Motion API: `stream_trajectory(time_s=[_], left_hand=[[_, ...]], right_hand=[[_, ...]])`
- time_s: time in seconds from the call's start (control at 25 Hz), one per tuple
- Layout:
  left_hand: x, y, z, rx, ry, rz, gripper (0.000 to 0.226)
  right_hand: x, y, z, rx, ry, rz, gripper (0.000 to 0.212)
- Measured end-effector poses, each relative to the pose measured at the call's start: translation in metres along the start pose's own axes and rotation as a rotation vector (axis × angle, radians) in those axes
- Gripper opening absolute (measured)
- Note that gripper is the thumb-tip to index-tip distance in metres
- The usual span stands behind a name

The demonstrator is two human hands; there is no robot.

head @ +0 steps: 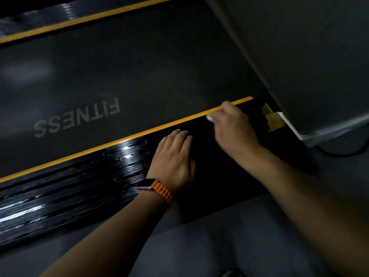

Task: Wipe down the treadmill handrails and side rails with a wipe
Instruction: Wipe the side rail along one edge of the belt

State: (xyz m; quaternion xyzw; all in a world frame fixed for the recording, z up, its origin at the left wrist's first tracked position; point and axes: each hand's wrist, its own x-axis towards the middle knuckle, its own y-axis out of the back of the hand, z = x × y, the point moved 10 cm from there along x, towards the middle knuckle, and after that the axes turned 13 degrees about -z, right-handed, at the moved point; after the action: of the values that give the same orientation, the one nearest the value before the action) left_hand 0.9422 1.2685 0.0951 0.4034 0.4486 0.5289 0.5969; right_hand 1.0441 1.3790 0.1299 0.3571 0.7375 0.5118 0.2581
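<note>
The near side rail (79, 176) of the treadmill is glossy black and ribbed, with an orange stripe (99, 145) along its belt edge. My right hand (233, 126) grips a small white wipe (210, 117), only a corner of which shows, and holds it against the rail's far end by the orange stripe. My left hand (175, 156), with an orange-strapped watch on the wrist, rests flat on the rail beside it, fingers straight.
The dark belt (139, 66) printed FITNESS lies beyond the rail. A second black rail with an orange stripe (89, 17) runs along the far side. A grey motor cover (299, 56) rises at the right. Grey floor (219, 246) and a black cable (343, 153) lie nearby.
</note>
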Motion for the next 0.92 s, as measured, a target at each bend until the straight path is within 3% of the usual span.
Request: stream_trajectory(time_s=[0.16,0.2,0.4,0.48,0.56,0.64,0.8,0.92], left_hand=[[-0.001,0.002,0.000,-0.006,-0.002,0.011,0.057],[-0.001,0.001,0.001,-0.006,-0.001,0.010,0.057],[0.001,-0.001,0.000,-0.007,-0.004,0.002,0.064],[0.001,-0.001,0.000,-0.004,-0.003,-0.004,0.064],[0.001,0.001,0.000,-0.007,-0.001,-0.001,0.061],[0.000,0.001,-0.001,-0.011,0.003,0.004,0.059],[-0.001,0.001,0.000,-0.003,-0.001,0.012,0.058],[0.001,0.000,0.000,0.003,-0.006,0.011,0.060]], right_hand=[[-0.006,0.030,0.079,-0.024,-0.360,0.025,0.029],[-0.002,0.024,0.070,-0.011,-0.353,-0.012,0.027],[0.005,-0.025,-0.047,-0.045,0.074,-0.110,0.014],[0.004,-0.003,-0.026,-0.027,0.022,-0.035,0.016],[-0.006,0.025,0.023,-0.024,-0.168,0.059,0.022],[-0.020,0.033,0.053,-0.085,-0.293,0.009,0.026],[-0.019,0.024,0.041,0.037,-0.249,-0.048,0.023],[-0.017,-0.003,-0.018,0.034,-0.084,-0.071,0.022]])
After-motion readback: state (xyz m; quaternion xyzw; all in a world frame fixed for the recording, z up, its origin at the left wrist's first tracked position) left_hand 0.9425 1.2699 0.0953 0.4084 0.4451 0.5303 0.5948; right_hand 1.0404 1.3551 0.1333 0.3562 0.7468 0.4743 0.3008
